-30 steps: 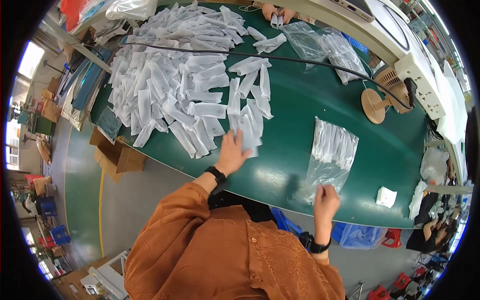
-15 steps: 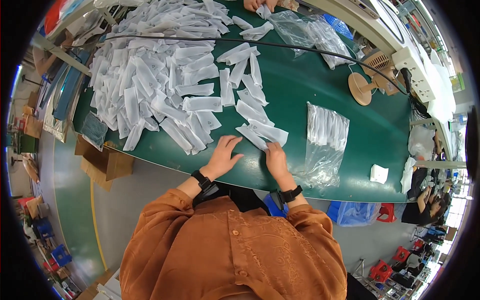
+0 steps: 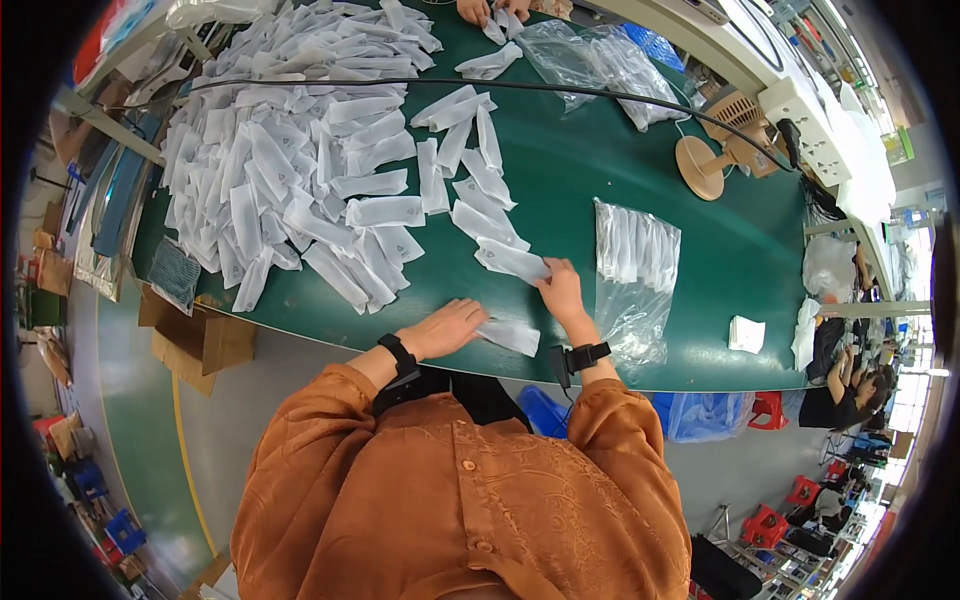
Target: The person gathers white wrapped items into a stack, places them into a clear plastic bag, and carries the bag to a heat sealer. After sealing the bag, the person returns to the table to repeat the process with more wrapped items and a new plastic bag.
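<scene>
Left hand [image 3: 447,328] flat on one white packet [image 3: 508,336] at the near edge of the green table [image 3: 560,180], fingers spread, pressing rather than gripping. Right hand [image 3: 562,291] pinching a second white packet [image 3: 512,261] just beyond, apparently between thumb and fingers. Just right of both, a clear bag [image 3: 636,270] of packed packets; left, a big loose heap [image 3: 290,170].
</scene>
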`<state>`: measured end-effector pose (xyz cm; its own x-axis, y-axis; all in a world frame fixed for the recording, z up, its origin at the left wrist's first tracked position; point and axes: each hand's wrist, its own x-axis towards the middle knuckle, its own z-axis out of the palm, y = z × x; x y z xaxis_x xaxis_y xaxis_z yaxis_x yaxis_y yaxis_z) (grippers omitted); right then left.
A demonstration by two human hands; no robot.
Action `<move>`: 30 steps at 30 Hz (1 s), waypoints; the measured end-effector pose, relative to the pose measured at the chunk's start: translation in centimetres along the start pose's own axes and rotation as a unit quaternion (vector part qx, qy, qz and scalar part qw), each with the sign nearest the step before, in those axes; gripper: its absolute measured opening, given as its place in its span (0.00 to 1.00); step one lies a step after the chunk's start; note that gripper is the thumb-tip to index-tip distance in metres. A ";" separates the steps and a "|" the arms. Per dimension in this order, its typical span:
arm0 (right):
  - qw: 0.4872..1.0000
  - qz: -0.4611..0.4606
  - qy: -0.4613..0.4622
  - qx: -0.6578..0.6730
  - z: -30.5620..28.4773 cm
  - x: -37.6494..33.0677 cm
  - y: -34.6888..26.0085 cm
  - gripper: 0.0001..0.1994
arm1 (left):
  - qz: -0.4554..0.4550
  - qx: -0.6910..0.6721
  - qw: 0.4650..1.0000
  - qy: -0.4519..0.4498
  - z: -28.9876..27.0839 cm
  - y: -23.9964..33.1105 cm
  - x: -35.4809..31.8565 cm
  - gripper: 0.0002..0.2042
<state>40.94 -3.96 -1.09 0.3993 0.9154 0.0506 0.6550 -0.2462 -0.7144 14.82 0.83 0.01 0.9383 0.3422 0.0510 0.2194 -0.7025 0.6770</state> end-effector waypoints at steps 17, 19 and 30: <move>0.992 0.004 0.019 0.126 1.6 2.5 -3.4 0.11 | -0.024 0.199 0.975 0.099 -0.3 0.5 -0.5 0.14; 0.997 -0.034 0.045 0.057 3.8 4.2 -1.2 0.10 | -0.017 0.183 0.978 0.103 0.5 0.6 -0.4 0.15; 0.983 -0.129 -0.109 0.066 3.0 -0.6 -2.7 0.07 | 0.016 0.123 0.983 0.135 -2.3 -0.2 -0.6 0.24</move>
<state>36.99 -2.84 -1.26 0.0737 0.9921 0.1013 0.6220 0.0337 -0.7823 13.61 2.22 1.53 0.8478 0.4472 0.2850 0.2801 -0.8340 0.4754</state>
